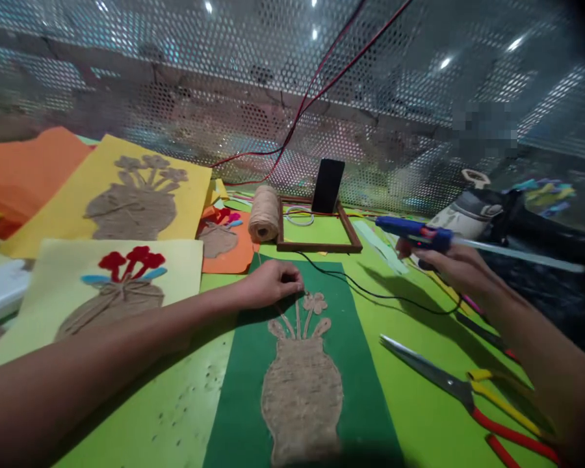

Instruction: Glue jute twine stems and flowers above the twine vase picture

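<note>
The left hand (275, 284) is over the upper part of a green sheet (244, 403), its thumb and fingers drawn together just above the twine stems of a flower picture; anything between the fingertips is too small to make out. The right hand (451, 263) is closed around a blue glue gun (414, 233), held above the tabletop (185, 390) with its nozzle pointing left and a pale glue stick (521, 253) out of its back.

On the green sheet, the twine vase (302, 396) bears two leaf loops, several stems and one finished flower (315, 303), to the right of the left hand. A strand runs down from a twine spool (264, 213) toward the left hand. The spool lies beside a brown wooden frame (319, 247), and a dark phone (328, 185) leans upright at the frame's far side. A black cord (380, 296) curves between the frame and the right hand.

Open scissors (461, 390) with red and yellow handles lie right of the green sheet. To the left are a pale yellow sheet (53, 279) with red flowers, a yellow sheet (195, 188) with a twine vase, and a small orange card (244, 250). A perforated metal screen (185, 84) stands behind, with red wires (299, 117) across it.
</note>
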### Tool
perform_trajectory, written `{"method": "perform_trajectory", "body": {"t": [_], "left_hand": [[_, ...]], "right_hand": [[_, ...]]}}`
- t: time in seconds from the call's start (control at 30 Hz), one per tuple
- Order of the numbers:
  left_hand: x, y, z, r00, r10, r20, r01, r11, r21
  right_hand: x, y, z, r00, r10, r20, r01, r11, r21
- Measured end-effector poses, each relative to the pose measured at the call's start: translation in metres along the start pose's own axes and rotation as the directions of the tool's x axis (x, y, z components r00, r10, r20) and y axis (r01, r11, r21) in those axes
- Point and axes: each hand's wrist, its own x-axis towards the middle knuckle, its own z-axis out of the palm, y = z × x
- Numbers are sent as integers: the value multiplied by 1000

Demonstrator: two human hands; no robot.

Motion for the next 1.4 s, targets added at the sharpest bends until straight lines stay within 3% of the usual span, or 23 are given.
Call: {"method": "perform_trajectory", "body": {"t": [0.07, 0.17, 0.3, 0.47, 0.77, 1.4], "left_hand": [[-1, 0, 1, 1000, -3, -7, 3, 1000, -2], [-2, 1, 2, 1000, 8, -26, -7, 1000, 22], [-2, 4, 1, 999, 26, -29, -25, 998, 60], [-3, 2, 0, 999, 40, -9, -39, 997, 60], [-1, 2, 1, 999, 40, -14, -39, 997, 67], [-2, 4, 1, 999, 38, -14, -37, 997, 71]], "right_hand": [[-13, -18, -5, 991, 3, 130, -14, 996, 86], [-30, -43, 8, 937, -68, 343, 16, 988, 152], [-38, -54, 33, 878, -155, 452, 122, 987, 102], [-39, -55, 47, 894, -166, 416, 163, 986, 43], [-33, -71, 61, 908, -115, 403, 102, 993, 53], [-37, -72, 64, 928, -119, 352, 130, 991, -8]]}}
